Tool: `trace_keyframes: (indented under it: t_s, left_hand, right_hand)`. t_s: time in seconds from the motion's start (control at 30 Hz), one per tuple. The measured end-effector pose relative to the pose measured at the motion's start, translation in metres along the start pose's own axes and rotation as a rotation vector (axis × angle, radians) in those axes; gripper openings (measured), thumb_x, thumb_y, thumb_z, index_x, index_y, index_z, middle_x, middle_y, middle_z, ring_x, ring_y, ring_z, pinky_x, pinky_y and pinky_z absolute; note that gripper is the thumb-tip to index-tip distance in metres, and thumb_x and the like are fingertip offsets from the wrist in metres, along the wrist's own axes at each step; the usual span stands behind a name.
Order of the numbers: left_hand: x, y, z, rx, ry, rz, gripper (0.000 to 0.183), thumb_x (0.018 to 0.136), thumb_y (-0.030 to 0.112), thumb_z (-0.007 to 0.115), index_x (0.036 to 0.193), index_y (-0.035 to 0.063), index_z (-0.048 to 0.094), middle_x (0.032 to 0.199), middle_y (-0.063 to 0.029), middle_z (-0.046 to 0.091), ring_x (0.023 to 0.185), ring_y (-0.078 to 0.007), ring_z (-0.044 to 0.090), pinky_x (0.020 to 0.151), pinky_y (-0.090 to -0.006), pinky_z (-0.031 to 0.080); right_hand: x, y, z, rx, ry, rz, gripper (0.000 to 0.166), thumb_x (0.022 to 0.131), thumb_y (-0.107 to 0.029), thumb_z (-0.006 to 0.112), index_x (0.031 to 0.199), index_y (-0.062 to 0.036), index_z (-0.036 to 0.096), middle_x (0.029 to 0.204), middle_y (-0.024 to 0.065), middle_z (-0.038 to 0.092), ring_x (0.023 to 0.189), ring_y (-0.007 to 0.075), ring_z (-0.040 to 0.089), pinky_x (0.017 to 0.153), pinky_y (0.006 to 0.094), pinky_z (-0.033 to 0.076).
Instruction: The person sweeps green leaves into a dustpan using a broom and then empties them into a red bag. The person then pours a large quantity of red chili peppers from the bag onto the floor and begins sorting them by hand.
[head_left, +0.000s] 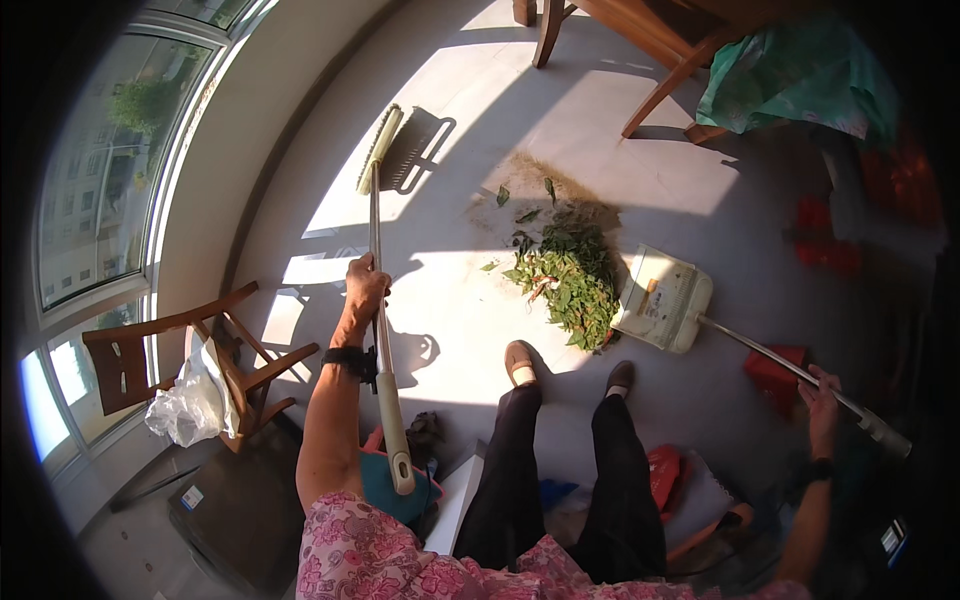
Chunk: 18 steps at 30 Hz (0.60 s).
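My left hand (367, 288) grips the metal shaft of a broom (376, 225). The broom's pale head (381, 146) is lifted, judging by its separate shadow on the floor to the right of it. In my right hand (820, 397) is the long handle of a dustpan (664, 292), which rests at the right edge of a heap of green leaves (574, 277). Brown dust (555, 180) and a few loose leaves lie beyond the heap. The dustpan's tray bears a printed label and shows no leaves inside.
A wooden chair (247, 360) with a clear plastic bag (195, 401) stands left by the window wall. Wooden furniture (660, 112) with a green cloth or bag (795, 82) is at the upper right. Red bags (664, 476) and a white box (456, 495) lie near my legs.
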<state>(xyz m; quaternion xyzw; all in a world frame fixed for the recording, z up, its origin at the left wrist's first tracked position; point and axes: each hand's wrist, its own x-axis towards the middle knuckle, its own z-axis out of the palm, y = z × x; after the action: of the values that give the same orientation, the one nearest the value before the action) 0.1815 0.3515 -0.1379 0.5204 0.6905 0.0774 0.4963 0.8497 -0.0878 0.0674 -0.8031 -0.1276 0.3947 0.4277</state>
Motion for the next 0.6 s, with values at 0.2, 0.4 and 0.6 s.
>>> trace_keyframes:
  t_s: [0.2, 0.4, 0.6]
  left_hand:
    - [0.097, 0.011, 0.038, -0.079, 0.006, 0.036, 0.016, 0.067, -0.003, 0.05, 0.052, -0.0027, 0.05, 0.047, -0.0098, 0.048, 0.036, -0.0184, 0.046, 0.034, -0.0305, 0.036]
    - [0.002, -0.002, 0.123, 0.29, -0.12, 0.227, 0.022, 0.07, -0.004, 0.051, 0.091, -0.008, 0.055, 0.056, -0.0117, 0.054, 0.045, -0.0201, 0.055, 0.041, -0.0332, 0.045]
    - [-0.144, 0.036, 0.132, 0.372, -0.487, 0.148, 0.07, 0.067, -0.006, 0.046, 0.136, -0.0079, 0.039, 0.067, -0.0262, 0.057, 0.062, -0.0324, 0.063, 0.056, -0.039, 0.048]
  right_hand:
    - [-0.003, -0.003, 0.01, -0.073, -0.015, -0.017, 0.023, 0.099, -0.026, 0.048, 0.112, -0.0075, 0.051, 0.126, 0.0108, 0.054, 0.11, 0.0226, 0.057, 0.098, 0.0385, 0.045]
    - [0.001, -0.014, 0.013, 0.007, 0.001, -0.016, 0.014, 0.099, -0.022, 0.049, 0.098, -0.0087, 0.052, 0.121, 0.0106, 0.058, 0.107, 0.0209, 0.06, 0.094, 0.036, 0.049]
    - [-0.005, -0.012, 0.012, 0.011, 0.013, -0.01, 0.011, 0.097, -0.021, 0.053, 0.093, -0.0112, 0.051, 0.118, 0.0092, 0.06, 0.107, 0.0179, 0.06, 0.093, 0.0343, 0.05]
